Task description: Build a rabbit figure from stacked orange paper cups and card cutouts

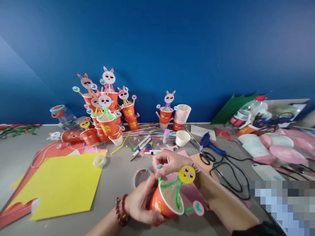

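An orange paper cup [163, 205], tilted with its mouth to the upper right, is held in my left hand [141, 200], whose fingers wrap round its side. Green pipe cleaners [178, 195] rise out of the cup and bend over its rim. They carry a yellow round rabbit face [187, 174] and, at the lower right, a pink disc [198, 207] with a teal heart. My right hand [169, 162] reaches across behind the cup, its fingertips pinching a small round piece [159, 167] on the green stem at the left rim.
Decorated cups [107, 126] stand stacked at the back left. Yellow paper [66, 186] lies left, a tape roll [142, 178] beside my left hand. White cups [182, 114], a blue glue gun [212, 144], black scissors [207, 158] and a cord [227, 188] are right.
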A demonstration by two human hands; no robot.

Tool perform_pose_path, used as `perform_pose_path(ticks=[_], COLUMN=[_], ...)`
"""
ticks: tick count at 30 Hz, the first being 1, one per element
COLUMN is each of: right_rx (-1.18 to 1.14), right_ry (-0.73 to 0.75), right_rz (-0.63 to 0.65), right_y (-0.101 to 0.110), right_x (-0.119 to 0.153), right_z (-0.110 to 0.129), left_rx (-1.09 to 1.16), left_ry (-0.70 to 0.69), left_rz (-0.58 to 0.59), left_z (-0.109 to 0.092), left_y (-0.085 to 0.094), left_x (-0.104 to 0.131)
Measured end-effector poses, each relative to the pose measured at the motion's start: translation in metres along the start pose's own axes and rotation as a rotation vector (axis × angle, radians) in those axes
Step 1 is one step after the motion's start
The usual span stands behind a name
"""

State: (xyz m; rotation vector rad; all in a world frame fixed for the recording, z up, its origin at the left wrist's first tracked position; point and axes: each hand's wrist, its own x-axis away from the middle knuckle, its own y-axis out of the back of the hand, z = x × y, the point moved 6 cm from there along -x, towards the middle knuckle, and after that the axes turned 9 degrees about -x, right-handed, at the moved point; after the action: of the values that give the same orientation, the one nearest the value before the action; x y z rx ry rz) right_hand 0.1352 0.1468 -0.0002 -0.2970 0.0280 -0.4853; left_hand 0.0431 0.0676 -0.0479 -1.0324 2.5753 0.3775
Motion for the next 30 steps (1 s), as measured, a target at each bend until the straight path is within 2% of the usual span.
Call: perform_pose_path(ticks=[9, 14, 16, 18, 22, 25, 27, 30], right_rx=[-0.175, -0.189, -0.156, -0.11, -0.09, -0.097, -0.099, -0.098], right_ry=[0.023, 0.041, 0.035, 0.062, 0.201, 0.273, 0.286, 0.242], right_rz=[0.027, -0.009, -0.07, -0.209, -0.538, -0.694, -0.75, -0.745], right_y=[0.003, 0.004, 0.006, 0.014, 0.042, 0.061, 0.067, 0.059], right_x=[-0.003, -0.003, -0.003, -0.002, 0.008, 0.018, 0.026, 0.038], right_z=[-0.01, -0.011, -0.009, -0.004, 0.011, 0.016, 0.014, 0.007], left_rx=[0.079, 0.029, -0.02, -0.061, -0.089, -0.099, -0.088, -0.051], left_ry=[-0.056, -0.021, -0.02, -0.017, 0.002, 0.009, 0.01, 0.053], left_rz=[-0.015, -0.036, -0.067, -0.104, -0.196, -0.257, -0.316, -0.426], left_z=[-0.01, -0.016, -0.018, -0.017, -0.009, -0.002, 0.002, 0.008], left_y=[-0.001, 0.002, 0.006, 0.01, 0.017, 0.022, 0.027, 0.035], left_x=[-0.006, -0.008, -0.007, -0.005, 0.0, 0.003, 0.005, 0.009])
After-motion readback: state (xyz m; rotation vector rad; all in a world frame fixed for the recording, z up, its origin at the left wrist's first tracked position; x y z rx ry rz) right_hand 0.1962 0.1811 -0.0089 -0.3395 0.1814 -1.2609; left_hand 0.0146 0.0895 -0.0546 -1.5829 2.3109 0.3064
